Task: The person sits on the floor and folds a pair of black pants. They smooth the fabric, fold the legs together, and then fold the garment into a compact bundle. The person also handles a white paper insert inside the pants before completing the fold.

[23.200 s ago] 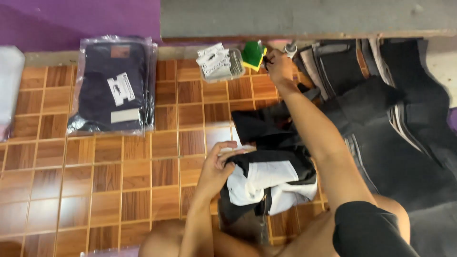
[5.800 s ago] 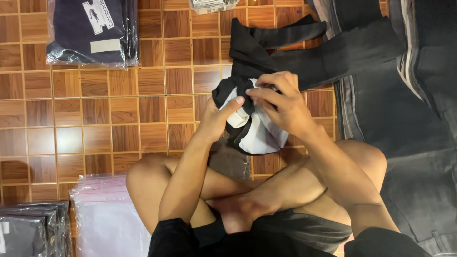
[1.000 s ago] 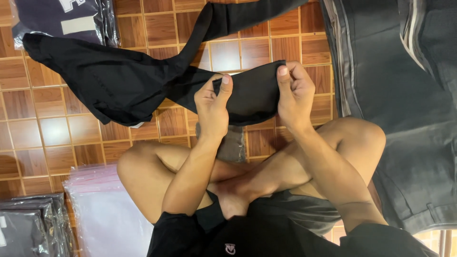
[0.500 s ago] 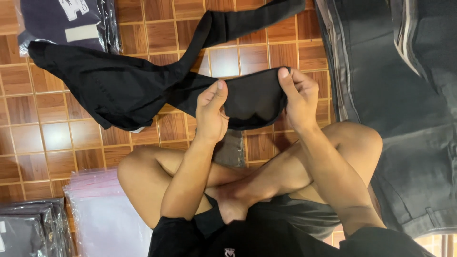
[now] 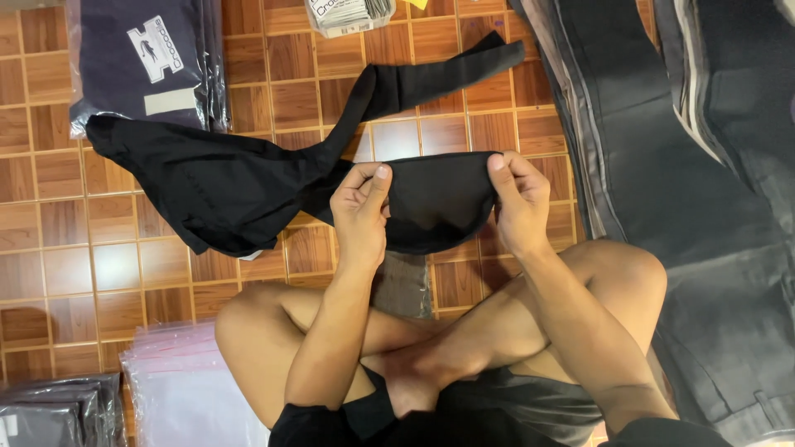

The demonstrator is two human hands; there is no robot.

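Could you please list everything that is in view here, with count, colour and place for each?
black garment: one, black, spread on the floor ahead of the person, its near end held up by both hands.
bagged dark garment: one, navy in a clear bag with a white label, top left on the floor.
small packet: one, pale with print, top centre, cut off by the frame edge.
dark trousers: several, black and charcoal, laid out along the right side.
clear bags: a pile, see-through, bottom left beside the knee.
bagged grey items: a few, grey, bottom left corner.
tiled floor: brown wood-pattern tiles.
left hand: pinching the garment's edge.
right hand: pinching the same edge.
legs: two, bare, crossed.
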